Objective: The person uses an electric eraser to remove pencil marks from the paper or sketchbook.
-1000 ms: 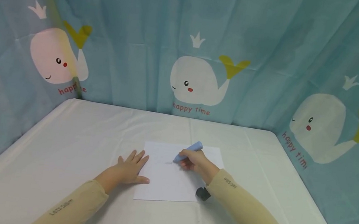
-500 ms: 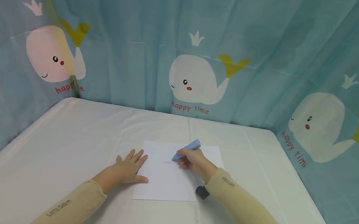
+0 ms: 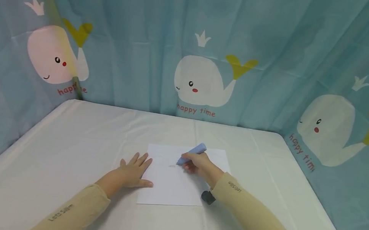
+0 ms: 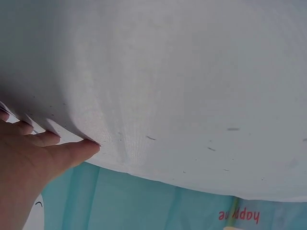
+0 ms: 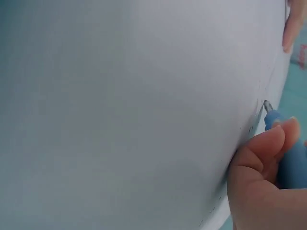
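Observation:
In the head view, my right hand (image 3: 197, 164) pinches a thick light-blue pen (image 3: 194, 152) between thumb and fingers. The pen leans to the right, its tip down at the sheet of white paper (image 3: 170, 190). A small, faint grey mark (image 3: 172, 166) shows just left of the tip. The right wrist view shows the pen's narrow grey tip (image 5: 267, 105) ahead of the thumb. My left hand (image 3: 132, 173) lies flat with spread fingers, its fingertips and thumb over the paper's left edge. In the left wrist view its fingers (image 4: 72, 152) touch the white surface.
A white cloth (image 3: 73, 147) covers the table under the paper. A small dark object (image 3: 208, 197) sits beside my right sleeve, overlapping the paper's lower right corner. A blue curtain (image 3: 134, 74) with printed whales surrounds the table's back and sides.
The pen tip has shifted very slightly left, and the thin line beside it now looks like a small, narrow closed shape. The left hand keeps its place on the paper's edge.

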The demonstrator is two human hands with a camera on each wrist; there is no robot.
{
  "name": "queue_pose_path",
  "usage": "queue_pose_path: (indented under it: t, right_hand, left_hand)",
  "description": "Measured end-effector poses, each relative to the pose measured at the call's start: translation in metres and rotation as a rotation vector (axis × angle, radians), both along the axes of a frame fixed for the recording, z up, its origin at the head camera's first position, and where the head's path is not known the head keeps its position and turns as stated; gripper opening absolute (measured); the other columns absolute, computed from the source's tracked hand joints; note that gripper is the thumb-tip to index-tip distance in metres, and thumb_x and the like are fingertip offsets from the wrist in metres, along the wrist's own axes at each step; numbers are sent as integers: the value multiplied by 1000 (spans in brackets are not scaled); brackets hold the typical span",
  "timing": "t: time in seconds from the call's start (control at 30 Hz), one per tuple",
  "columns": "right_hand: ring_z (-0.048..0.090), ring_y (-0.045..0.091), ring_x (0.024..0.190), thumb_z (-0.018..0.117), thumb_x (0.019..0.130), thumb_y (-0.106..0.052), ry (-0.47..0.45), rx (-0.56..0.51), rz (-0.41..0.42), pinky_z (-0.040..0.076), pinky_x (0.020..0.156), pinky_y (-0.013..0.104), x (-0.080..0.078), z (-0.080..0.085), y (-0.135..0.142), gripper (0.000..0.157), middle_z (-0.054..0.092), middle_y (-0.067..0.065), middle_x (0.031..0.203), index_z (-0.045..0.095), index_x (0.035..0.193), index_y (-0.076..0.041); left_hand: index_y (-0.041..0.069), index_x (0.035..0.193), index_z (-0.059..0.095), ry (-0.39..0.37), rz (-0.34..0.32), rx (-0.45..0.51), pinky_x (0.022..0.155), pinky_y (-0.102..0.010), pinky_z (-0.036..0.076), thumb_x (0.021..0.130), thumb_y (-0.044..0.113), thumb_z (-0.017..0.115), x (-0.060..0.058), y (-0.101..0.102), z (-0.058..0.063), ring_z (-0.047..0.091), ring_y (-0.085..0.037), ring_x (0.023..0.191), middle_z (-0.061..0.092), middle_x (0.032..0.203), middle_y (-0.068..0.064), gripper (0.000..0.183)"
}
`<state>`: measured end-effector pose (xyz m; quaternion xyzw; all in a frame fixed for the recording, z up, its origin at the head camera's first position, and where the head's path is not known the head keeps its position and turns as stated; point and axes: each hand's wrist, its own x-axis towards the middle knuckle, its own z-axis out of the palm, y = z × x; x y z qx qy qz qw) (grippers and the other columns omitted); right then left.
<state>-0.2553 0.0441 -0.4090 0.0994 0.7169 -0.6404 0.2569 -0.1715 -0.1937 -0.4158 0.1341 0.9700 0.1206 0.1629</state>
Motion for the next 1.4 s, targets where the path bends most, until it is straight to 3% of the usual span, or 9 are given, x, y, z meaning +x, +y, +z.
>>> queue_pose_path:
  t: [0.17, 0.53, 1.07, 1.4]
  right_hand:
    - [52, 10, 49, 69, 87, -9, 32, 7, -6, 45, 50, 20, -1, -1, 0, 27, 59, 8, 64, 55, 105, 7]
    - [53, 9, 50, 69, 87, -11, 1, 12, 5, 47, 51, 19, 0, -1, -1, 30, 60, 7, 65, 55, 107, 6]
    - [53, 11, 51, 69, 88, -12, -2, 6, 74, 47, 51, 21, -1, -1, -2, 24, 60, 8, 65, 59, 101, 5]
    - [53, 10, 49, 69, 87, -11, 11, 7, 47, 47, 50, 21, -1, 0, -3, 25, 60, 7, 64, 59, 103, 5]
  left_hand:
    - [1, 152, 25, 2, 3, -6, 101, -77, 10, 88, 58, 60, -1, 0, -1, 6, -48, 143, 13, 158, -24, 92]
    - [0, 152, 26, 4, 0, 5, 101, -77, 10, 88, 58, 60, 1, -1, 1, 6, -49, 143, 13, 158, -25, 93]
    - [1, 152, 26, -5, 9, -1, 102, -76, 10, 88, 58, 60, 1, -1, 2, 5, -48, 144, 13, 159, -24, 92]
    - [1, 152, 25, -11, 13, 1, 102, -76, 9, 88, 58, 60, 2, 0, 3, 4, -48, 144, 12, 159, -24, 93]
